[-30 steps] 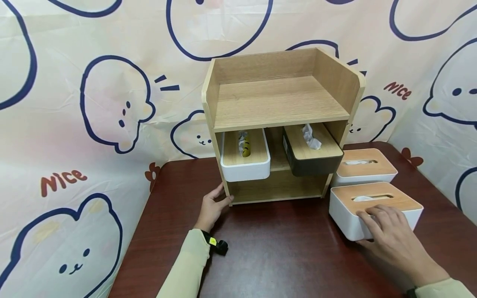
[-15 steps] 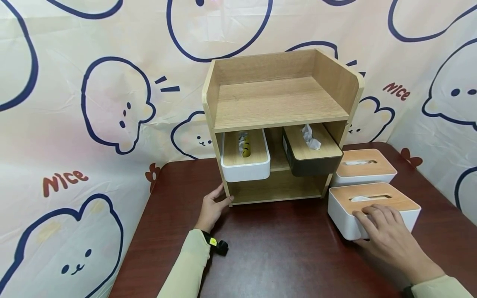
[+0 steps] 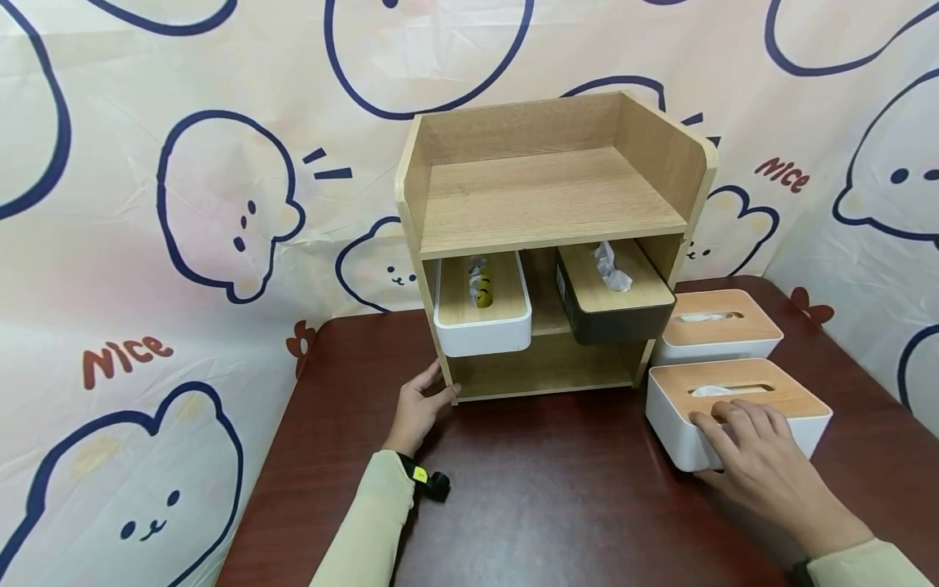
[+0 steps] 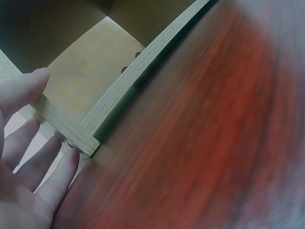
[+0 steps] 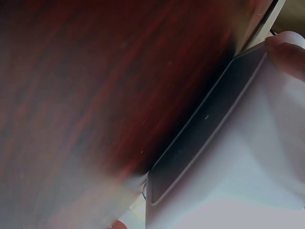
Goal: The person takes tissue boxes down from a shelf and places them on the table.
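Observation:
At the lower left corner of a wooden desktop shelf [image 3: 557,200], my left hand [image 3: 418,412] pinches the side panel. The left wrist view shows the thumb [image 4: 24,90] on the panel's inner side and the fingers outside it. My right hand [image 3: 766,465] grips the near wall of a white tissue box [image 3: 675,432] with a wood-look lid, fingertips on the lid's front edge. In the right wrist view the box's dark underside [image 5: 205,119] shows, facing the tabletop. A second such tissue box [image 3: 715,352] stands behind it, beside the shelf.
On the middle shelf sit a white tissue box [image 3: 484,336] at left and a dark tissue box [image 3: 623,326] at right, both jutting out in front. The shelf stands on a dark red wooden table [image 3: 543,505] against a cartoon-printed cloth [image 3: 242,350].
My right hand has shifted very slightly left at the front tissue box. The left hand and the shelf look the same.

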Demonstrator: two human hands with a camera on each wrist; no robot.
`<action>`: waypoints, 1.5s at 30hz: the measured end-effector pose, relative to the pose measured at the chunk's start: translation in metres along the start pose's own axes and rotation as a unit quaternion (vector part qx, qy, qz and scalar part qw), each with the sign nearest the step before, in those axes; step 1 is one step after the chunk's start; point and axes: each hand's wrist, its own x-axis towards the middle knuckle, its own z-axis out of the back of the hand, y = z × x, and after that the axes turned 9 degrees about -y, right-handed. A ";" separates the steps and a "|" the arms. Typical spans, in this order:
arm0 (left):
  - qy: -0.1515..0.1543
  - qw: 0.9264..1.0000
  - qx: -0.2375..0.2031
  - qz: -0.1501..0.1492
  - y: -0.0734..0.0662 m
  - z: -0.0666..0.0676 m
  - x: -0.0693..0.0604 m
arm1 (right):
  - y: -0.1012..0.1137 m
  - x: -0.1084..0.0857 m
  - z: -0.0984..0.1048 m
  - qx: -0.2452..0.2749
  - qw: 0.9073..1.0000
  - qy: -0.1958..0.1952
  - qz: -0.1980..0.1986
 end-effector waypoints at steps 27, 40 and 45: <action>0.002 1.000 -0.002 -0.004 0.003 0.002 -0.002 | 0.008 0.000 -0.001 -0.006 0.999 -0.027 0.019; 0.010 1.000 -0.001 0.008 0.001 0.001 -0.002 | 0.009 0.000 -0.001 0.003 0.999 -0.032 0.025; 0.007 1.000 -0.006 0.006 0.000 0.000 -0.001 | 0.009 0.003 -0.004 0.019 0.998 -0.045 0.036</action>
